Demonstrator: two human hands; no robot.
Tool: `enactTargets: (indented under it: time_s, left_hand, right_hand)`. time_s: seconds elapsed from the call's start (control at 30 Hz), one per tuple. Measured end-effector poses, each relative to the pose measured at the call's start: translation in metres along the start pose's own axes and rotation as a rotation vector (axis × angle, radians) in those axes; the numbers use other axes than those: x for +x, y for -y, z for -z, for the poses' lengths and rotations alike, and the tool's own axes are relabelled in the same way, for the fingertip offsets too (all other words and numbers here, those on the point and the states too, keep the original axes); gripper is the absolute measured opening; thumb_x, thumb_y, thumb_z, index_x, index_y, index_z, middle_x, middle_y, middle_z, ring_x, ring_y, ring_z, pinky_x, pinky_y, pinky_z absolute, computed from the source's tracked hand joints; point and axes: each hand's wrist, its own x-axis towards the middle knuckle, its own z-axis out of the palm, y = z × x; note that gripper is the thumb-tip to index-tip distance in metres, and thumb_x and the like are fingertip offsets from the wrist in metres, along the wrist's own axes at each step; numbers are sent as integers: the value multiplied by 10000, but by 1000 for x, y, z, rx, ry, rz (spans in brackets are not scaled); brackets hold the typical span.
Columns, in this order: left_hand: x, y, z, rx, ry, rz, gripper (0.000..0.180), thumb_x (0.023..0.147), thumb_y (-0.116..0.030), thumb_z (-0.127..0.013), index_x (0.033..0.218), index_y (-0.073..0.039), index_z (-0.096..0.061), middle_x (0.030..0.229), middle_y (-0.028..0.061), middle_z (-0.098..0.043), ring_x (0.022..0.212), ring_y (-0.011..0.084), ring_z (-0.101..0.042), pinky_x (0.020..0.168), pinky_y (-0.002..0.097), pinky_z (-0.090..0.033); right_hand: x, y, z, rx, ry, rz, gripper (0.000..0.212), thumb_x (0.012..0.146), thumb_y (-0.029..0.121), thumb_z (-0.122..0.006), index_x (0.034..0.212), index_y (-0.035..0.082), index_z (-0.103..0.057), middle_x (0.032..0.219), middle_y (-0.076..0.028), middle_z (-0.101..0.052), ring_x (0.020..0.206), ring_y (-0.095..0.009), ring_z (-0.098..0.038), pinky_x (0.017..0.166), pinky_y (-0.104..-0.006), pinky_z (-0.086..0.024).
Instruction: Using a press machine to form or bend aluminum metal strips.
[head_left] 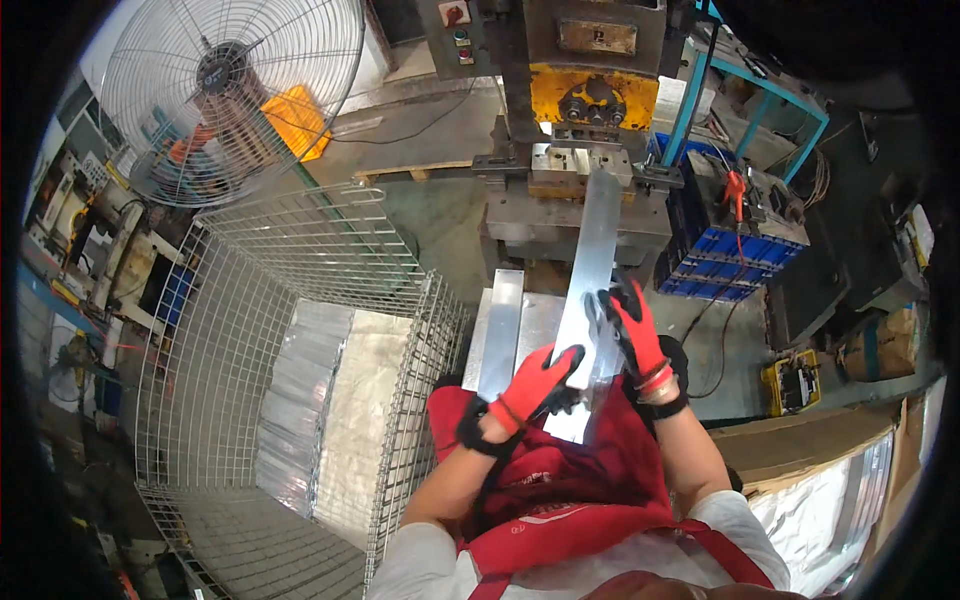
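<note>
Strip (pixel 593 240) is in front of the person, near end over the lap, far end up at the press (pixel 575 215) die (pixel 578 160). Can't tell if the far end touches the die or just overlaps it in view.

Left hand (pixel 545 378): red glove with black fingertips, on the strip's left edge near the lap end. Thumb lies over the top face, other fingers curled at the edge; it pinches the strip.

Right hand (pixel 636 328): same glove type, farther up, at the right edge. Fingers are bent and slightly apart, black tips by the strip; can't tell whether they grip or only rest.

Second strip (pixel 500 325) lies flat on the metal bench (pixel 478 345), left of the held one, roughly lengthwise to the press.

Wire basket (pixel 400 420) stands left of the bench, more strips (pixel 295 400) stacked inside beside a pale sheet (pixel 362 425). Fan (pixel 225 75) is behind the basket, orange crate (pixel 298 122) near it. Blue crate (pixel 715 260) sits right of the press with tools on top.
</note>
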Motion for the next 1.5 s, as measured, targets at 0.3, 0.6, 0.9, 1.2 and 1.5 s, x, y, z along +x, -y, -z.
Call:
enactTargets:
  time_s: [0.3,0.6,0.9,1.2,1.5]
  left_hand:
    - [-66,-15,38,1638,-157,-632,219,779,-294,-572,893,-110,-534,713,70,-579,636,271,-571,538,370,-433]
    - [-54,-28,60,581,-480,-658,529,776,-134,-633,1247,-78,-398,968,59,-559,822,140,-561,738,265,-470]
    - [-17,34,-2,-243,232,43,443,881,-284,-506,1219,-30,-373,974,148,-553,761,269,-636,608,324,-513]
    - [37,6,-11,-212,27,-78,346,861,-364,-523,1051,-87,-438,711,71,-531,563,231,-622,366,254,-434]
    - [44,5,-14,-194,-47,-51,304,851,-364,-539,953,-102,-424,690,48,-504,547,221,-617,359,263,-446]
  right_hand:
    - [-6,88,27,-1102,739,559,507,641,279,-661,1111,154,-519,915,-53,-543,952,-235,-501,975,-524,-254]
    - [-7,58,32,-655,478,172,325,684,144,-646,998,88,-584,823,-58,-613,769,-188,-577,790,-302,-423]
    - [33,21,-7,495,61,-313,100,800,115,-605,855,31,-601,762,52,-553,696,-27,-472,618,-185,-378]
    - [76,-31,-10,522,57,-192,98,799,153,-583,816,59,-602,781,24,-587,725,-60,-529,664,-211,-408]
    - [79,-52,-12,560,43,-292,120,801,187,-589,791,68,-604,760,16,-581,719,-81,-533,679,-222,-419]
